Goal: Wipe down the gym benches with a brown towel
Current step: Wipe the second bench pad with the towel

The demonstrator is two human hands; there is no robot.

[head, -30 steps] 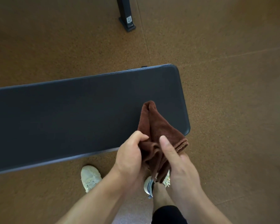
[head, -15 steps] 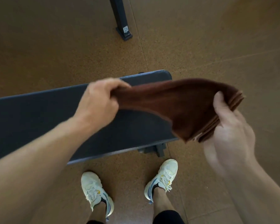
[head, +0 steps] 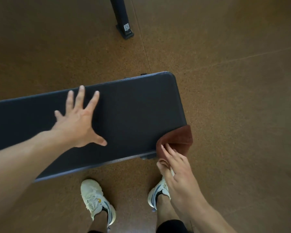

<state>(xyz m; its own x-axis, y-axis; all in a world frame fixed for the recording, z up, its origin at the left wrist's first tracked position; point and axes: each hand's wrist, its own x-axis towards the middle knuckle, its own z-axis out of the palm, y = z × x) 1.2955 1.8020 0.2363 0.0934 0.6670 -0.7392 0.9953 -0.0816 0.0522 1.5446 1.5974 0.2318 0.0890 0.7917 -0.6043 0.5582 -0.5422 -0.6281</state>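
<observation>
A dark padded gym bench (head: 133, 115) runs from the left edge to the middle of the view. My left hand (head: 77, 120) lies over its top with the fingers spread wide and holds nothing. The brown towel (head: 178, 140) is folded and sits at the bench's near right corner, partly hanging past the edge. My right hand (head: 176, 172) holds the towel at its near side, fingers over the cloth and thumb below it.
Brown speckled rubber floor (head: 233, 98) surrounds the bench. A black equipment post with a sticker on its foot (head: 124, 29) stands on the floor behind the bench. My two white shoes (head: 97, 202) stand just in front of the bench's near edge.
My left hand let go of the towel and moved left onto the bench with spread fingers. My right hand brought the towel down from the air to the bench's near right corner.
</observation>
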